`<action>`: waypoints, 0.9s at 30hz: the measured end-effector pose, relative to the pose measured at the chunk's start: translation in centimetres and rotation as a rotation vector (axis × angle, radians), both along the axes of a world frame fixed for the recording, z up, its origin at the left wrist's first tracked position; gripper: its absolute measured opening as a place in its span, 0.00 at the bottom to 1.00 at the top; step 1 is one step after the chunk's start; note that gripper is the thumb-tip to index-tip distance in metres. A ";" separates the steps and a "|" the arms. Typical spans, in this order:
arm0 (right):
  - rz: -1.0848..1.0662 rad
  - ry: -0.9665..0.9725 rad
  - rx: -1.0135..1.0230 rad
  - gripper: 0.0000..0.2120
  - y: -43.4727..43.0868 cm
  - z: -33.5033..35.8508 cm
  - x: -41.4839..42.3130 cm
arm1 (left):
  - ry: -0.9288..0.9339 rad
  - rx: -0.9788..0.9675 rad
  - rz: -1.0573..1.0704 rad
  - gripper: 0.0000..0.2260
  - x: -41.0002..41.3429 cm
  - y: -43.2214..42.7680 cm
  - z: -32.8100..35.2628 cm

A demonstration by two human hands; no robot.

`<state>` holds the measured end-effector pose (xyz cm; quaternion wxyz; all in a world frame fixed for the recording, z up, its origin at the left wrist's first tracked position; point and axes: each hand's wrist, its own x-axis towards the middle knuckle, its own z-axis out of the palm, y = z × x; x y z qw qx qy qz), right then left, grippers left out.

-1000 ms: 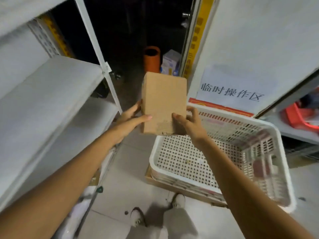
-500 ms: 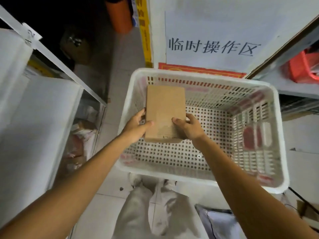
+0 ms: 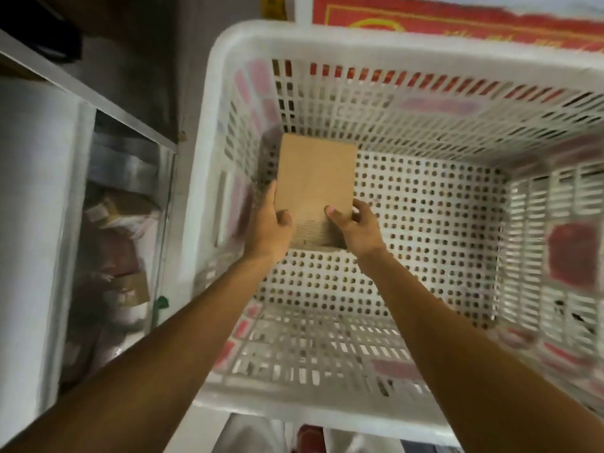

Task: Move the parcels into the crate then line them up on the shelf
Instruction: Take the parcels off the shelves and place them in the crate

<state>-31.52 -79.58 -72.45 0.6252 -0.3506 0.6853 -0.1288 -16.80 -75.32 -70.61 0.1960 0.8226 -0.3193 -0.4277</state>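
**Parcel held inside the crate by both grips**

A brown cardboard parcel (image 3: 315, 178) is inside the walls of the white perforated crate (image 3: 209, 132), toward its far-left corner, with a plain face turned upward. The left grip (image 3: 269, 223) holds the parcel's near-left corner, with the thumb laid on the top face and the fingers hidden behind the edge. The right grip (image 3: 358, 225) grasps the near-right corner, thumb pressed on the top face and fingers curled around the side. Both bare forearms reach down over the crate's near rim. Whether the parcel's underside touches the holed crate floor cannot be told.

Just left of the crate stands a white shelf (image 3: 36, 223) with a metal rail running diagonally above it. Below the rail lie bags and cartons (image 3: 121, 256), too blurred to identify. A red banner (image 3: 457, 14) shows beyond the crate's far rim. Pale trousers (image 3: 258, 436) show below the near rim.
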 end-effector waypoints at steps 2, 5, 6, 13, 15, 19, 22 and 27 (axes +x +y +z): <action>-0.008 0.009 -0.017 0.28 0.0 -1.4 0.8 | -0.044 0.007 -0.015 0.28 0.2 -0.1 -1.4; -0.010 0.010 -0.060 0.29 -0.6 -3.1 2.5 | -0.120 -0.065 -0.064 0.30 0.5 -0.4 -3.3; -0.014 0.006 -0.063 0.29 -0.8 -3.6 3.1 | -0.166 -0.074 -0.104 0.31 0.6 -0.5 -3.8; -0.035 0.105 -0.143 0.26 -0.5 -5.4 4.5 | -0.496 -0.046 -0.435 0.31 -0.9 -0.7 -5.6; 0.012 0.150 -0.120 0.26 -0.8 -4.9 4.4 | -0.540 -0.078 -0.548 0.30 -0.8 -0.6 -5.5; 0.101 0.173 -0.049 0.22 -1.6 -1.7 4.1 | -0.304 0.057 -0.594 0.31 -0.1 -1.2 -2.9; 0.153 0.150 -0.091 0.18 -1.9 2.4 3.3 | -0.049 0.102 -0.503 0.27 -0.1 -1.8 1.4; 0.353 0.147 -0.227 0.18 -2.9 11.5 2.7 | 0.106 -0.011 -0.401 0.19 1.3 -3.2 9.7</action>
